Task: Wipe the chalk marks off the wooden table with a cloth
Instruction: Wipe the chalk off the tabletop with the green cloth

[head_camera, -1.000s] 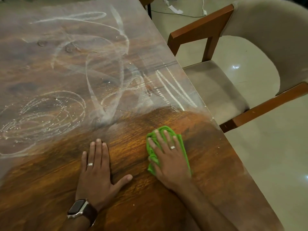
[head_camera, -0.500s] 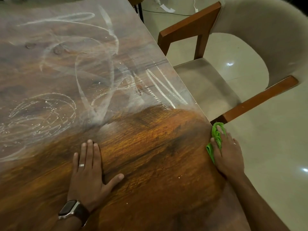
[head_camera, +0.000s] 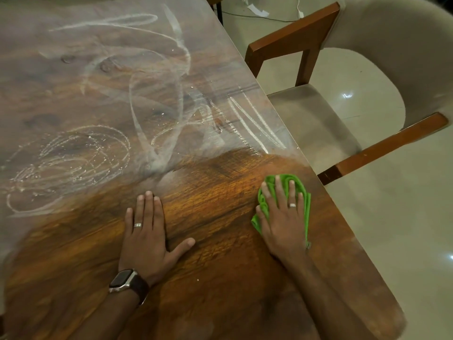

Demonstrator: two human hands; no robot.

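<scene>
From the head view, the right hand [head_camera: 284, 217] had slid back in from the tabletop [head_camera: 220, 278] edge, fingers flat, pressing the green cloth [head_camera: 302, 192] beside that edge. The left hand [head_camera: 147, 236] stayed flat and held nothing. The near wood looked clean, but chalk marks [head_camera: 73, 163] remained farther off; no writing could be read.

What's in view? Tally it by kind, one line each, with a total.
Hands: 2, left hand flat on the table, right hand pressing the cloth
Green cloth: 1
Rings: 2
Wristwatch: 1
Table: 1
Chair: 1
Total: 8
</scene>
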